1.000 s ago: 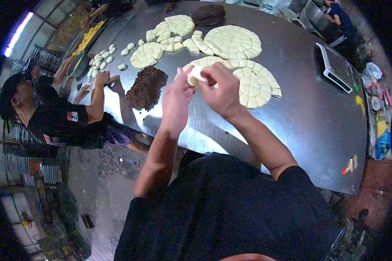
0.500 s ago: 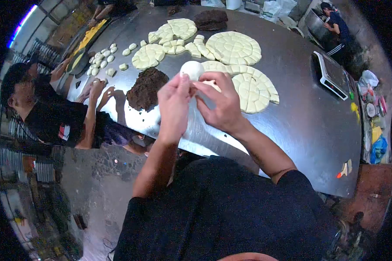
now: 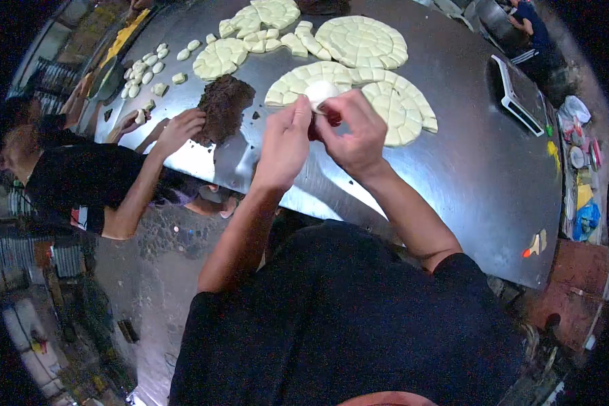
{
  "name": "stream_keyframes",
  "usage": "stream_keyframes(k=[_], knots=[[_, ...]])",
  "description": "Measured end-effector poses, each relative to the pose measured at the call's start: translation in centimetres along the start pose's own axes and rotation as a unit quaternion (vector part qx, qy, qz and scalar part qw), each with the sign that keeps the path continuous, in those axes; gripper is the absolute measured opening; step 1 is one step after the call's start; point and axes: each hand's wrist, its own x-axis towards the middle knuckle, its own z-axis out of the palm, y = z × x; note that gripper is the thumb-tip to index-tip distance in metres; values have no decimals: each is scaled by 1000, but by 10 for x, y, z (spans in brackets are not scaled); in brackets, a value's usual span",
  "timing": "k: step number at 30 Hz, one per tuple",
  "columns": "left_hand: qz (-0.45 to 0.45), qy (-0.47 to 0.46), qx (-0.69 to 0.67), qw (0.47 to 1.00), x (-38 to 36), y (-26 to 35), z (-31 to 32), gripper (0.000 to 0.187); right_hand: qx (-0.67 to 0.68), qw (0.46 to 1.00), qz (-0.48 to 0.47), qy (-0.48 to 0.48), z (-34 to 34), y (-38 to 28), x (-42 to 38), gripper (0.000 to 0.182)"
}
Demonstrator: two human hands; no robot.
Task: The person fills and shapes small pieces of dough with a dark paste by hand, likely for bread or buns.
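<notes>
A smooth white dough ball sits between my two hands, above the metal table. My left hand is closed around its near left side, thumb up. Fingers of my right hand are bent and pinch its near right edge; the fingertips are partly hidden. Just behind the ball lies a scored half-round of dough, joined by another cut dough round to the right. Left of my hands rests a crumbly dark brown mass.
At left, a co-worker's hand touches the brown mass. Several small dough balls lie beyond. More cut dough covers the table's far side. A scale stands at right, and a small brush-like tool lies near the right edge.
The view has tilted downward. My hands and the dough ball have moved slightly right and closer together. The co-worker's hand has reached over to the brown mass.
</notes>
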Motion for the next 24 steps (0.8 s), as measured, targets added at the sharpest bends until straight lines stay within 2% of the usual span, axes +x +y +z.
stream_keyframes(k=[1, 2, 3, 5, 6, 7, 9, 11, 12, 13, 14, 15, 16, 17, 19, 20, 21, 22, 23, 24], knots=[[-4, -4, 1, 1000, 0, -5, -1, 31, -29, 999, -16, -17, 2, 5, -5, 20], [2, -19, 52, 998, 0, -10, -3, 32, -63, 995, -75, -28, -1, 8, -11, 22], [6, -34, 101, 994, 0, -16, -5, 33, -66, 995, -67, -29, -3, 6, -16, 22], [11, -58, 96, 994, 4, -40, -14, 30, -32, 995, -64, -73, -6, -1, -29, 30], [21, -48, 163, 985, 6, -49, -20, 27, -36, 991, -50, -116, -9, 0, -42, 30], [29, -37, 228, 972, 6, -61, -24, 25, -35, 991, -40, -119, -12, 3, -54, 30], [-5, -30, 258, 966, 6, -104, -33, 21, 34, 974, 97, -201, -20, 8, -79, 22], [14, -19, 410, 912, 6, -163, -49, 17, 8, 966, 162, -203, -27, 22, -95, 15], [114, -80, 416, 898, 6, -190, -56, 8, 5, 961, 186, -202, -29, 26, -97, 14], [107, -85, 415, 900, 9, -218, -54, 8, 1, 957, 208, -201, -30, 28, -98, 12], [-69, -144, 182, 970, 13, -245, -52, 6, 1, 954, 218, -205, -28, 32, -99, 12], [-241, -184, -67, 950, 10, -260, -51, 7, 16, 952, 224, -207, -25, 35, -99, 13], [-235, -212, -93, 944, 7, -243, -47, 18, 29, 951, 229, -206, -20, 37, -95, 13], [-241, -214, -94, 942, 9, -238, -46, 18, 28, 949, 236, -207, -16, 39, -88, 13], [-330, -100, 73, 936, 17, -232, -43, 26, 18, 973, 176, -149, -5, 37, -61, 16], [-272, -39, 250, 928, 15, -213, -34, 31, 31, 979, 158, -124, -3, 34, -42, 24], [-275, -37, 249, 928, 13, -231, -38, 31, 45, 984, 138, -99, 0, 31, -22, 32], [-232, -28, 212, 949, 11, -261, -45, 31, 49, 984, 137, -101, 3, 27, -2, 32], [-187, -18, 174, 967, 12, -278, -52, 31, 43, 995, 72, -58, 8, 24, 17, 42], [-211, -25, 70, 975, 7, -269, -62, 33, 44, 998, 39, -37, 22, 23, 18, 47]])
